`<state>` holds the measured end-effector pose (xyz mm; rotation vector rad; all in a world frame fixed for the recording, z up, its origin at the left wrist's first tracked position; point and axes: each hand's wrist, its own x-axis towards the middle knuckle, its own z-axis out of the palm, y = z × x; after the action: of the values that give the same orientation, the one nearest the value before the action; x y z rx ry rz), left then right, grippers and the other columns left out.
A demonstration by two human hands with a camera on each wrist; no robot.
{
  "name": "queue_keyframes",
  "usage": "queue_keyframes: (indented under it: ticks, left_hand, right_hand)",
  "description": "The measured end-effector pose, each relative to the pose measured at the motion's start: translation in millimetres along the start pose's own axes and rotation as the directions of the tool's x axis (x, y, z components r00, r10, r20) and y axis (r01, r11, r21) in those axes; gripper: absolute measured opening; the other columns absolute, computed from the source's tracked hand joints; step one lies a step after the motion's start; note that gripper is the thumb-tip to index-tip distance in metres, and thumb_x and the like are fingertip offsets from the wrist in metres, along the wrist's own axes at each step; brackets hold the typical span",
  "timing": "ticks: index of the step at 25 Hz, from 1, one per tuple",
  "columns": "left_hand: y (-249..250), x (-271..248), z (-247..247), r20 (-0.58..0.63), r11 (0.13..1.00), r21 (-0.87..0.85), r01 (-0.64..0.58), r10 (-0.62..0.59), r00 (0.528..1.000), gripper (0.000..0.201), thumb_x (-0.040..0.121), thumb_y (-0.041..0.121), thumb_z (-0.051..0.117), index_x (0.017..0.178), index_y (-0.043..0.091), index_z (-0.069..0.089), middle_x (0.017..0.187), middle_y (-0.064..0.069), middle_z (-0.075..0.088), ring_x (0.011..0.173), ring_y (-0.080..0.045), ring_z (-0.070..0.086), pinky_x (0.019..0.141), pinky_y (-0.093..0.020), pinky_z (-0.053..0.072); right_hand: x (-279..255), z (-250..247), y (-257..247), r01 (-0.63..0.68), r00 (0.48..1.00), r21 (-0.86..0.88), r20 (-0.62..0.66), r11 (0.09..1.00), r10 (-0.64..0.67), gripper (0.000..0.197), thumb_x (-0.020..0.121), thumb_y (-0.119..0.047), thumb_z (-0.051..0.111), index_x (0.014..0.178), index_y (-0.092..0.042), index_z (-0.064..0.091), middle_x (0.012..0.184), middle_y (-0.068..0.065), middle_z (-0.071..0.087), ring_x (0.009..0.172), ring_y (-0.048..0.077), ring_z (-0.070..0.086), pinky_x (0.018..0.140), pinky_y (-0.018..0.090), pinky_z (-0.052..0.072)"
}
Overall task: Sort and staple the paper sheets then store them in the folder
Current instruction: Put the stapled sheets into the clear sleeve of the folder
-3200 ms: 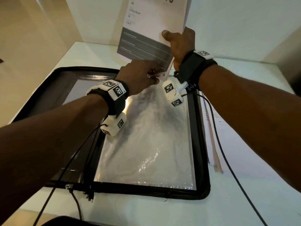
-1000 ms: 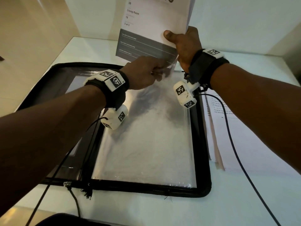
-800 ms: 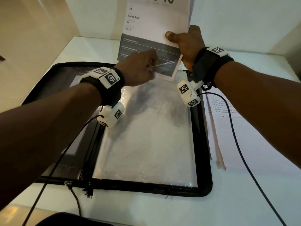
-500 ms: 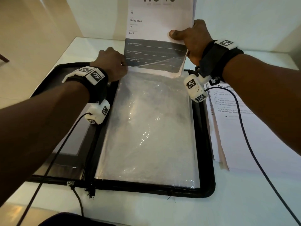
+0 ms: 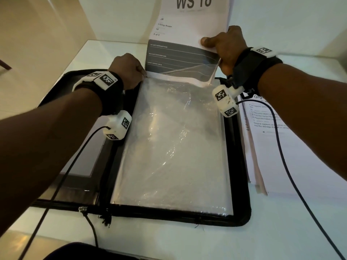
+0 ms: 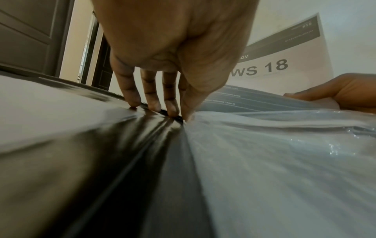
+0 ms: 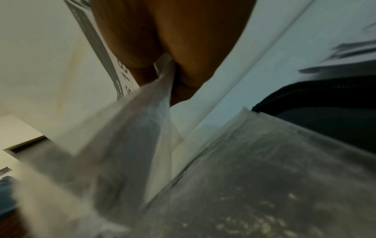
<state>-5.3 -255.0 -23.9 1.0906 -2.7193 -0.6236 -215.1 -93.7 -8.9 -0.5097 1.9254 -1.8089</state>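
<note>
You're on the storing step: right grip (image 5: 225, 47) pinches the WS 18 sheets (image 5: 187, 34) upright at the folder's (image 5: 242, 184) far edge, left grip (image 5: 127, 70) w/ fingers (image 6: 150, 96) pinching the plastic sleeve (image 5: 172, 147) mouth at its far-left corner. Next, I'd judge, hold the mouth open & slide the sheets toward you into it

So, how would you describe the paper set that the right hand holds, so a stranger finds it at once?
Start at the black zip folder lying open on the white table. At its far edge, the paper set stands upright, gripped by the right hand. Unlike the sheets lying flat right of the folder, it is printed "WS 18" above a dark band.
</note>
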Motion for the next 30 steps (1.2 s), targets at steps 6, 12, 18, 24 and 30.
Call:
queue_keyframes:
  ticks: [6, 12, 18, 24, 30]
  left_hand:
    - [-8.6, 2.8, -2.6, 0.003, 0.98, -0.198, -0.023, 0.024, 1.0, 0.017, 0.086, 0.007, 0.069, 0.093, 0.02, 0.077, 0.089, 0.0, 0.069, 0.088, -0.017, 0.061, 0.081, -0.027, 0.044]
    - [-17.9, 4.3, 1.2, 0.088, 0.812, -0.575, 0.105, -0.067, 0.994, 0.029, 0.086, 0.009, 0.075, 0.109, 0.018, 0.061, 0.093, -0.013, 0.074, 0.077, -0.022, 0.059, 0.066, -0.033, 0.044]
    - [-12.3, 10.3, 10.7, 0.077, 0.793, -0.585, 0.168, -0.152, 0.985, 0.027, 0.084, 0.013, 0.081, 0.107, 0.014, 0.068, 0.073, -0.004, 0.065, 0.055, -0.01, 0.056, 0.048, -0.019, 0.042]
    - [-5.9, 8.4, 7.4, 0.148, 0.857, -0.501, 0.12, -0.052, 0.988, 0.026, 0.086, 0.009, 0.071, 0.108, 0.019, 0.062, 0.079, -0.007, 0.067, 0.054, -0.009, 0.054, 0.044, -0.016, 0.037]
    - [6.5, 3.5, 1.3, 0.109, 0.987, -0.162, -0.021, 0.039, 0.993, 0.028, 0.083, 0.016, 0.065, 0.111, 0.018, 0.061, 0.096, -0.002, 0.07, 0.088, -0.022, 0.061, 0.074, -0.031, 0.044]
  right_hand:
    - [7.3, -5.2, 6.8, 0.003, 1.0, -0.057, -0.024, 0.998, -0.005, 0.044, 0.08, -0.013, 0.083, 0.101, -0.02, 0.045, 0.123, 0.01, 0.061, 0.111, 0.026, 0.064, 0.099, 0.043, 0.056]
    - [11.4, -6.7, 10.1, 0.019, 0.998, -0.133, -0.049, 0.991, -0.026, 0.043, 0.081, -0.015, 0.081, 0.098, -0.022, 0.042, 0.125, 0.009, 0.059, 0.112, 0.025, 0.062, 0.1, 0.042, 0.055]
    - [14.8, -12.5, 11.0, 0.05, 0.995, -0.153, -0.08, 0.987, -0.062, 0.039, 0.084, -0.015, 0.078, 0.098, -0.021, 0.042, 0.125, 0.008, 0.058, 0.113, 0.024, 0.061, 0.102, 0.038, 0.054]
    - [16.5, -15.7, 14.5, 0.047, 0.992, -0.245, -0.103, 0.968, -0.074, 0.052, 0.082, -0.017, 0.079, 0.117, -0.01, 0.042, 0.127, 0.012, 0.058, 0.112, 0.025, 0.061, 0.1, 0.037, 0.055]
    - [11.0, -14.9, 9.1, 0.097, 0.991, -0.31, -0.053, 0.946, -0.119, 0.048, 0.084, -0.016, 0.077, 0.116, -0.01, 0.042, 0.125, 0.009, 0.056, 0.113, 0.023, 0.059, 0.102, 0.034, 0.053]
